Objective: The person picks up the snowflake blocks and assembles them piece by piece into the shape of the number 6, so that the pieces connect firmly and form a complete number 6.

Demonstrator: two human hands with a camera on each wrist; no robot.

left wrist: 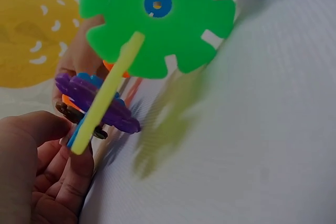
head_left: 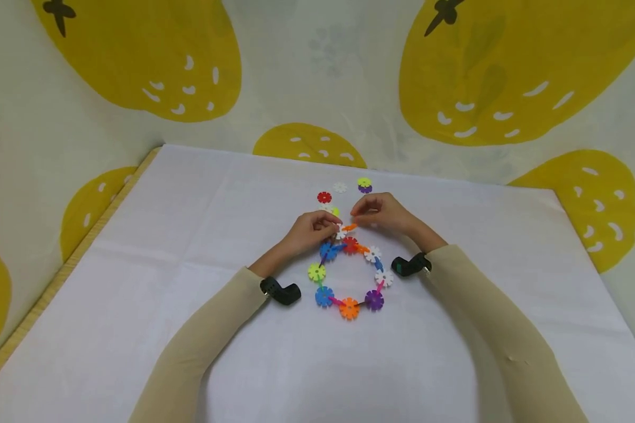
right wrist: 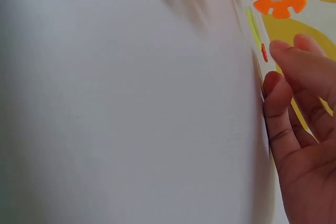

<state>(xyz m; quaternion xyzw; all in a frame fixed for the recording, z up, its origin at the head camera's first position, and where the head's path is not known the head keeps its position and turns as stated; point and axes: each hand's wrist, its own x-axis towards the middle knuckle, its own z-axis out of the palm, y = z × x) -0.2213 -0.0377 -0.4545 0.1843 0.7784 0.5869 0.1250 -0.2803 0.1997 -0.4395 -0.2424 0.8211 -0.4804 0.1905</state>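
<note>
A ring of slotted, flower-shaped plastic discs, joined edge to edge, lies on the white cloth; an orange disc point(head_left: 349, 308) is at its near side. At its far side my left hand point(head_left: 312, 232) pinches part of this chain, close to a white disc point(head_left: 341, 232). In the left wrist view the thumb and fingers meet at a brown disc point(left wrist: 68, 112) beside a purple disc point(left wrist: 97, 100); a green disc point(left wrist: 157, 40) is nearer the camera. My right hand point(head_left: 383, 212) is just right of another orange disc point(head_left: 353, 227), fingers loosely bent, holding nothing visible.
Beyond the hands lie loose discs: a red one point(head_left: 324, 197), a white one point(head_left: 340, 187), and a yellow disc point(head_left: 364, 182) overlapping a purple one. Cloth printed with yellow fruit point(head_left: 307, 144) hangs behind the table. A wooden table edge point(head_left: 74, 258) shows at left.
</note>
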